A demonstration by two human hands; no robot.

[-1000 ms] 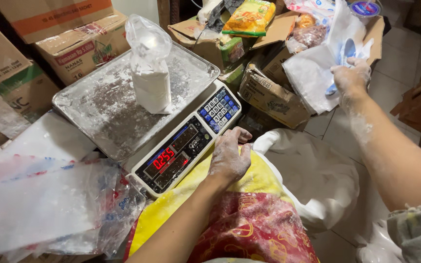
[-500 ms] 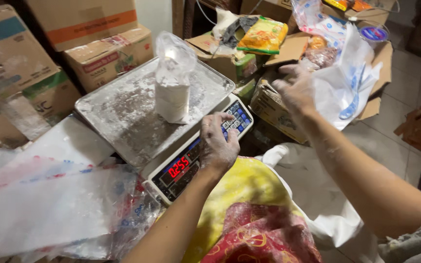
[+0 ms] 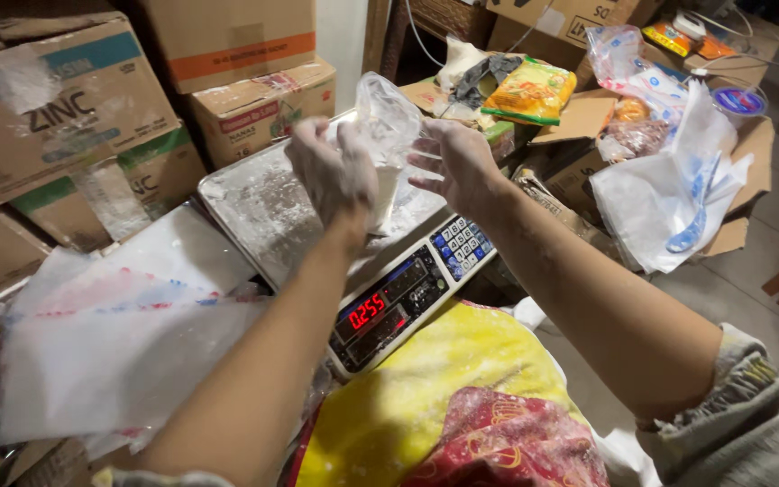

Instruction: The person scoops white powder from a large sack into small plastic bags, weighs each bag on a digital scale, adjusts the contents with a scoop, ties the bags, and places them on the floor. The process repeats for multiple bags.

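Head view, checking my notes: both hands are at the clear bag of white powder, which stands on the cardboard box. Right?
Not quite. In the head view the bag stands on the scale, on its metal tray, not on a box. Both the left hand and right hand are at it.
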